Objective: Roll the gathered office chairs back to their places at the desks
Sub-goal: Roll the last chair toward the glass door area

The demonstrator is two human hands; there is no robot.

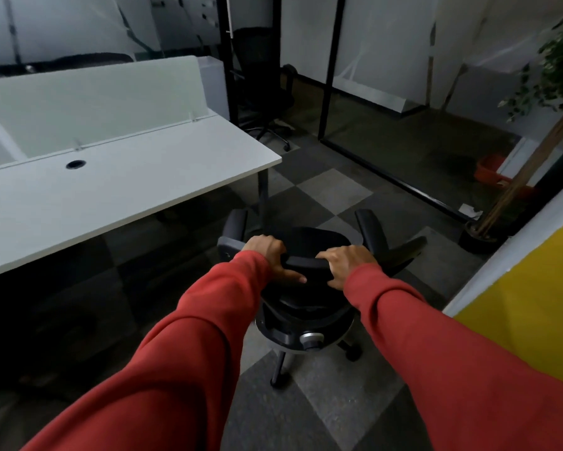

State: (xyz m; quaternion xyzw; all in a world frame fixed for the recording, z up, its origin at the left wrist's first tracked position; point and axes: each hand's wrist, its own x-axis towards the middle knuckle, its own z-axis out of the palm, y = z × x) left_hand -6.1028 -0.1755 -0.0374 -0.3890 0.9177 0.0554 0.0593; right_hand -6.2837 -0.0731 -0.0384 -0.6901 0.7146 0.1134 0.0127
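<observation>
Mid-roll: left hand (267,252) and right hand (347,262) were clamped apart on the top of the office chair (303,307) backrest, near the white desk (117,190) corner. Next move, probably: swing it left — tuck under the desk. Checkered carpet tiles (335,193), dim room, glass partition (387,92) ahead.

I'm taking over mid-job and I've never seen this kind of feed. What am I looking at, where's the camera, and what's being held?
There is no machine here: a person in red sleeves does the work bare-handed. The single picture comes from a wide-angle camera on their head, looking forward and down. The left hand and right hand both grip the top of the backrest of a black office chair, seen from behind, on a checkered carpet. The white desk to the left has only a cable hole in its top. A second chair stands farther back.
</observation>
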